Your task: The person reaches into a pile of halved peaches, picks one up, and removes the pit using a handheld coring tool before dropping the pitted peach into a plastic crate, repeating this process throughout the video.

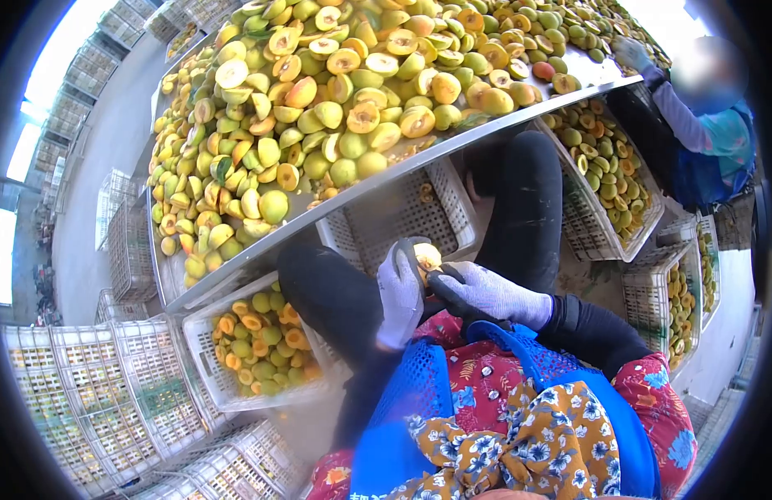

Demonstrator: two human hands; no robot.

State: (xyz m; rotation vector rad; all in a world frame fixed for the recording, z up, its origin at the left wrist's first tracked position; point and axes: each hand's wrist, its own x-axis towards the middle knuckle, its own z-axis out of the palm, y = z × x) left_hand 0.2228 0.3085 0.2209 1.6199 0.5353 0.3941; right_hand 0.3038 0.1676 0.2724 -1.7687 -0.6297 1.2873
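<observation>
The fruit [428,254], one yellow piece, is held in the air above the lap, just in front of the near edge of the counter [486,125]. The left hand [400,296], in a pale glove, holds it from the left with the fingers [396,265] curled closely around it. The right hand [486,293], also gloved, reaches it from the lower right with the fingers [453,282] pressed together. Something dark lies between this hand and the fruit, and we cannot tell if the hand grips anything.

Behind the hands, under the near edge of the counter, stands a white crate [403,212] with only a few pieces inside. At the near left corner, lower down, a second crate [204,329] holds orange and green halves. At the right end a third crate [644,237] holds halves too. The counter carries a big pile of whole and halved fruits [319,92]. At its far right corner a co-worker's gloved hand [632,54] touches the pile. Stacked crates [111,392] stand at the lower left.
</observation>
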